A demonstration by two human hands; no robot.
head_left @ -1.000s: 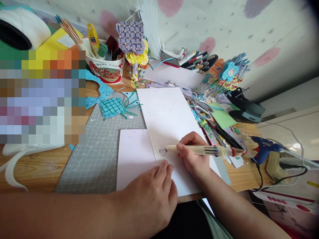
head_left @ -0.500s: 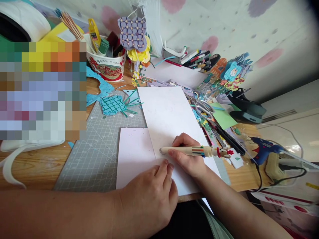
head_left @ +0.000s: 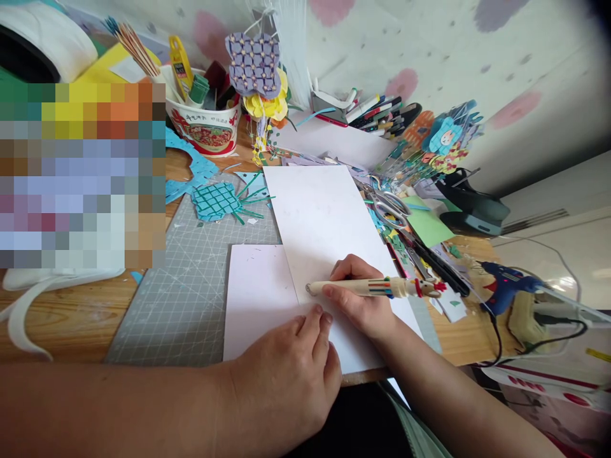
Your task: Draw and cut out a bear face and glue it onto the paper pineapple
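One counter (head_left: 79, 315); upon it, one white sheet (head_left: 322, 213). Left hand (head_left: 291, 362), fingers loosely extended, resting across the sheet's left edge. Right hand (head_left: 363, 304), fingers closed round one pen (head_left: 367, 288), tip at a small sketch (head_left: 308, 288). Step, as judged: drawing; next stroke calls for a steady sheet.

Soft, diffuse light leaves the paper (head_left: 319, 216) the brightest patch, while the wall (head_left: 363, 51) dims toward the right and the upper right corner goes black. A glare spot sits on the pale panel (head_left: 568, 254). Wide-angle stretching slants the right edge; coarse pixel squares (head_left: 81, 178) mask the left. Marks at the pen (head_left: 377, 287) tip seem too small to read.
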